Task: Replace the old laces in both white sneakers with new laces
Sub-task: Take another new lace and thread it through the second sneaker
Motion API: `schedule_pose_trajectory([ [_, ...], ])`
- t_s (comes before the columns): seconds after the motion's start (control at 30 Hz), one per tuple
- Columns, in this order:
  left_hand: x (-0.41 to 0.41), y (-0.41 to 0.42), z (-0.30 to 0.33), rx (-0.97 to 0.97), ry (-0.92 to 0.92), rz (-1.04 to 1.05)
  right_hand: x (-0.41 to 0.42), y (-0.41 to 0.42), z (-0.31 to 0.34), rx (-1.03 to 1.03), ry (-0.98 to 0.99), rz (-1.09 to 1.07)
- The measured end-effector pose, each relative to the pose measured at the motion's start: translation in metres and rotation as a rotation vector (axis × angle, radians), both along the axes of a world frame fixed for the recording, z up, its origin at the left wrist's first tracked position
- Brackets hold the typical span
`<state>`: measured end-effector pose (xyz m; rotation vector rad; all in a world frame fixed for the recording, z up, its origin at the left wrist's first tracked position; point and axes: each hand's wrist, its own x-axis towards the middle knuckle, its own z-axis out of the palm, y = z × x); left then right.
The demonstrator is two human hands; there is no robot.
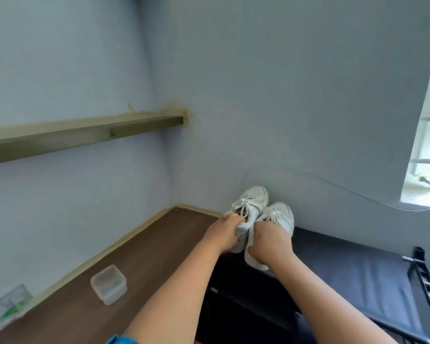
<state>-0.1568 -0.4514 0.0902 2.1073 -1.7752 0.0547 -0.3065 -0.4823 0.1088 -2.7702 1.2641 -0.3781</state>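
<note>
Both sneakers sit toes to the wall, still laced: your left hand [227,232] grips the left sneaker [250,209] by its heel, your right hand [268,240] the right sneaker [274,224]. Pull unevenly and either may slip off the dark ledge [345,264].

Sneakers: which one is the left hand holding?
The left sneaker, with its lace bow showing. The left hand grips its heel; the right hand holds the right sneaker.

A brown table [159,244] carries a clear lidded container [108,284].
</note>
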Motion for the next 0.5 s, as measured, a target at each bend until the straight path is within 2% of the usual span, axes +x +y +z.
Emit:
schedule_pose_trajectory([
  [0.13, 0.021, -0.014, -0.008, 0.054, 0.014, 0.002, 0.018, -0.018, -0.015, 0.031, -0.017, 0.01],
  [0.27, 0.041, -0.013, -0.017, 0.174, 0.039, 0.027, 0.045, -0.019, -0.03, 0.02, 0.068, 0.041],
  [0.5, 0.042, 0.0, -0.022, 0.105, 0.121, 0.003, 0.06, -0.019, -0.045, 0.033, 0.095, 0.003],
])
